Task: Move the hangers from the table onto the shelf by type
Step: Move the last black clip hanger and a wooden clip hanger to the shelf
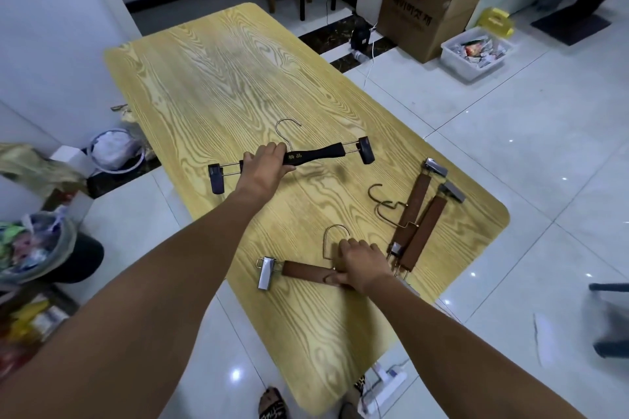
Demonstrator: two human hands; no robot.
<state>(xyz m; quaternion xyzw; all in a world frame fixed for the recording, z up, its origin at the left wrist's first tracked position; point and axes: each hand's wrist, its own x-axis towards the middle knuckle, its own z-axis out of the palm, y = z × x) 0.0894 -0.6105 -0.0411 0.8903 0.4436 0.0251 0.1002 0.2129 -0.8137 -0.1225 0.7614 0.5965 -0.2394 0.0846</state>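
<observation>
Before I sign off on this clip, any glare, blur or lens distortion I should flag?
Head view: wide-angle distortion bows the table edges and stretches the forearms; glare spots dot the glossy floor; the right edge is smeared, blurring a dark object; the black hanger in the left hand and the brown hanger gripped by the right hand are sharp.
</observation>
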